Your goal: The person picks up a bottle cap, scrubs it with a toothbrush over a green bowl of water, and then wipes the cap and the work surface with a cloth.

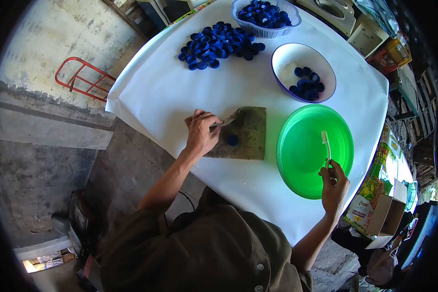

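Note:
My left hand [203, 131] is closed round a greyish cloth-like strip [228, 118] over the upper left of a dark, worn board [252, 134]. One blue cap [232, 140] lies on the board, just right of that hand. In my right hand [335, 185] is a toothbrush [326, 146], pinched by its handle, with its bristles up over the green basin [301, 179]. A white bowl with a purple rim [282, 58], holding several blue caps [309, 89], stands behind the basin.
Many loose blue caps [214, 46] are spread at the back of the white-covered table [151, 82]. Beside them stands a basket [270, 33] full of caps. A red metal frame [85, 78] is at the left, an open cardboard box [387, 216] at the right.

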A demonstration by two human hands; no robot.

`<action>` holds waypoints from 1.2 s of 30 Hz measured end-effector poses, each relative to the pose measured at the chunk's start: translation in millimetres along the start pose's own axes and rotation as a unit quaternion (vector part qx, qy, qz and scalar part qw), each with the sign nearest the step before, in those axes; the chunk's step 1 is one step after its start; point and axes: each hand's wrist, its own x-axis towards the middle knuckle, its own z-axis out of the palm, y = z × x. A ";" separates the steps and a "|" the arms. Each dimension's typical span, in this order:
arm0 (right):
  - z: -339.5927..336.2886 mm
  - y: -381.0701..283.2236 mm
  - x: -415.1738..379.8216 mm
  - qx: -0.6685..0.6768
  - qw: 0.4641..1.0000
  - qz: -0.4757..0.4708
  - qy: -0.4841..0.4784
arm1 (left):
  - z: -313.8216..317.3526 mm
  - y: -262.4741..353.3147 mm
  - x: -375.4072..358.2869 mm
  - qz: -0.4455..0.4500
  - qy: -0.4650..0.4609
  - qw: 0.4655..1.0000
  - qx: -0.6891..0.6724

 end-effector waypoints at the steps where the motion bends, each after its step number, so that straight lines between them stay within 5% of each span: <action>1: -0.6 -1.1 0.2 -0.003 1.000 0.002 0.000 | -2.3 0.9 1.9 0.004 0.001 1.000 0.005; 4: -0.1 2.8 -0.1 0.006 1.000 0.001 0.003 | -6.8 12.2 -2.0 -0.010 0.159 0.986 0.055; 7: -0.1 0.8 -0.1 -0.005 1.000 -0.018 0.004 | -13.4 25.1 -10.0 0.041 0.156 0.986 -0.037; 11: 1.3 1.8 0.4 0.012 1.000 -0.007 0.001 | -12.5 33.6 -20.2 0.064 -0.095 0.989 -0.096; 20: 0.1 4.9 0.8 0.011 1.000 -0.004 0.005 | -10.2 44.2 -26.2 0.102 -0.078 0.983 -0.132; 27: -0.5 -1.9 2.3 -0.002 1.000 0.010 -0.010 | -4.9 47.9 -20.1 0.142 -0.170 0.974 -0.041; 33: -1.3 2.0 2.1 -0.003 1.000 -0.004 0.007 | -8.1 45.6 -10.1 0.119 -0.126 0.975 -0.137; 36: 0.6 2.0 2.2 0.011 1.000 0.001 0.004 | -11.6 50.0 -3.7 0.102 -0.176 0.975 -0.091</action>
